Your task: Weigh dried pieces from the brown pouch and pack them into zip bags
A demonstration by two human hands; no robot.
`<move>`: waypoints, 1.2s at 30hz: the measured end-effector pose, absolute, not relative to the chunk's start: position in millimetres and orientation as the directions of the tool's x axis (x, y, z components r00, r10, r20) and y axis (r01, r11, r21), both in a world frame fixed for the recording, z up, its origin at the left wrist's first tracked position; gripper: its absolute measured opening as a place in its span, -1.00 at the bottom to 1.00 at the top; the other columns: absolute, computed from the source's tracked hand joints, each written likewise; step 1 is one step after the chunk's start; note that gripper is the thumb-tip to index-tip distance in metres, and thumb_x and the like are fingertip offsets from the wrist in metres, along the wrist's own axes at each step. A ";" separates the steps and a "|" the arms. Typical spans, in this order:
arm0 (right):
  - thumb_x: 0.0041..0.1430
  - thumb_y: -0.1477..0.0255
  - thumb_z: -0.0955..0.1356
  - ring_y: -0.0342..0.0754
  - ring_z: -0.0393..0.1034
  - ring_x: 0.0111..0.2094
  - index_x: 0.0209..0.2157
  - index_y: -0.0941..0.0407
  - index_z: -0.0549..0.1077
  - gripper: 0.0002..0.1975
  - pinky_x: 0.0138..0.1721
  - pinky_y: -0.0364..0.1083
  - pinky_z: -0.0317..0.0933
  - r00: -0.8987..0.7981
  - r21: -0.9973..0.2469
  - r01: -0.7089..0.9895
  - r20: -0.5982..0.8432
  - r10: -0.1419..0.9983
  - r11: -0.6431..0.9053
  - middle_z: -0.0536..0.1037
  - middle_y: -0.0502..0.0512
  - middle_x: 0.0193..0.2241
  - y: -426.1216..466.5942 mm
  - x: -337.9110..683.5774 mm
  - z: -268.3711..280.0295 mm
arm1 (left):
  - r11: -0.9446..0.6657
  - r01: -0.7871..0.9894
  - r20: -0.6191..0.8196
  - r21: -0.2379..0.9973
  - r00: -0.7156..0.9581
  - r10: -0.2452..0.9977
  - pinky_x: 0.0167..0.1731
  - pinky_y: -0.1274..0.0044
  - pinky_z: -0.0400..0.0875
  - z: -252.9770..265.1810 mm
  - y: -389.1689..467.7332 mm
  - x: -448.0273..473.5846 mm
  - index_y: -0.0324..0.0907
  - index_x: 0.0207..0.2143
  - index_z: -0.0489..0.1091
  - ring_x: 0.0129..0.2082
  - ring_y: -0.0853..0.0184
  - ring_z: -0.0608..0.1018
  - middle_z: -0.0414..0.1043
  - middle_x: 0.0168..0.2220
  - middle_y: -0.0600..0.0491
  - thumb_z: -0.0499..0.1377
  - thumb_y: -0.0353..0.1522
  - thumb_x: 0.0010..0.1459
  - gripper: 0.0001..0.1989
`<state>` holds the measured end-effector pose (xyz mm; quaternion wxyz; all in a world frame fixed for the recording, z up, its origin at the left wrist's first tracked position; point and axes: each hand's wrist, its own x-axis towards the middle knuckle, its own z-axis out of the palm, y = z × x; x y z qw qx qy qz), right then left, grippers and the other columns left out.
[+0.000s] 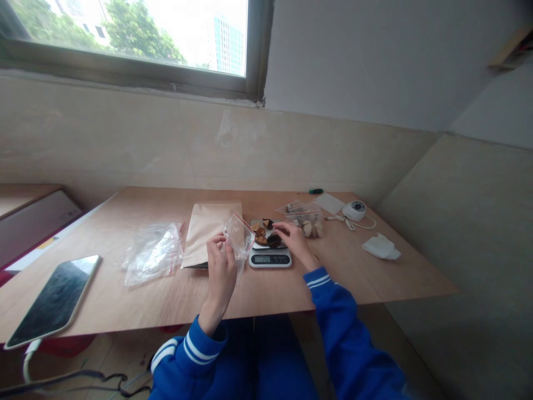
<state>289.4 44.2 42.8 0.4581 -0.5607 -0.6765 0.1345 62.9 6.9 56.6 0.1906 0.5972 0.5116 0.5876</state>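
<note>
2 hands: left (220, 265) pinches crinkly clear bag (238, 236); right (295, 240) grips dark dried pieces (266, 233) on scale (270, 258).

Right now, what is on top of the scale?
Brown and dark dried pieces lie on the scale. The right hand covers some; its display stays visible.
</note>
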 end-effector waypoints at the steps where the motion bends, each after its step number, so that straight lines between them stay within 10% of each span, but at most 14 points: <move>1: 0.17 0.39 0.33 0.00 0.48 -0.20 -0.20 0.11 0.54 -0.80 -0.11 0.00 0.34 0.083 -0.732 0.589 0.476 0.876 0.342 0.60 0.14 -0.22 44.4 284.2 49.0 | -0.406 0.381 0.505 0.831 -0.209 0.837 -0.12 0.18 0.39 55.5 7.3 63.8 -0.19 -0.21 0.17 -0.07 0.11 0.46 0.33 -0.13 -0.19 -0.05 -0.25 0.26 -0.82; 8: 0.12 0.23 0.38 -0.05 0.49 -0.19 -0.13 0.12 0.48 -0.67 -0.14 -0.08 0.37 0.030 -0.886 0.204 0.430 0.902 0.416 0.60 0.12 -0.21 37.6 221.8 114.4 | -0.416 0.374 0.505 0.829 -0.180 0.844 -0.13 0.20 0.40 53.2 7.5 77.6 -0.18 -0.21 0.16 -0.08 0.14 0.47 0.34 -0.13 -0.18 -0.05 -0.27 0.27 -0.84; 15: 0.27 0.28 0.24 -0.03 0.39 -0.05 -0.10 0.09 0.46 -0.72 -0.01 -0.02 0.27 0.062 -0.738 0.528 0.526 0.848 0.419 0.52 0.13 -0.11 43.3 244.6 88.7 | -0.415 0.301 0.484 0.859 -0.213 0.849 -0.17 0.28 0.43 54.5 6.5 75.3 -0.18 -0.20 0.17 -0.15 0.20 0.51 0.33 -0.13 -0.16 -0.06 -0.27 0.27 -0.84; 21: 0.11 0.27 0.39 0.15 0.18 0.16 0.07 0.10 0.37 -0.51 0.16 0.14 0.08 -0.088 -0.568 0.774 0.340 0.936 0.279 0.37 0.28 0.09 40.5 283.8 22.3 | -0.357 0.253 0.415 0.899 -0.235 0.879 -0.23 0.33 0.46 61.6 1.7 75.0 -0.18 -0.20 0.13 -0.19 0.22 0.54 0.35 -0.11 -0.18 -0.06 -0.26 0.27 -0.83; 36: 0.17 0.39 0.31 -0.01 0.44 -0.14 -0.18 0.11 0.49 -0.80 -0.03 0.00 0.28 0.106 -0.798 0.454 0.489 0.866 0.396 0.55 0.13 -0.22 38.3 275.9 53.4 | -0.348 0.247 0.399 0.904 -0.200 0.895 -0.21 0.30 0.46 61.4 0.6 76.6 -0.18 -0.19 0.12 -0.20 0.19 0.54 0.36 -0.17 -0.16 -0.07 -0.28 0.27 -0.84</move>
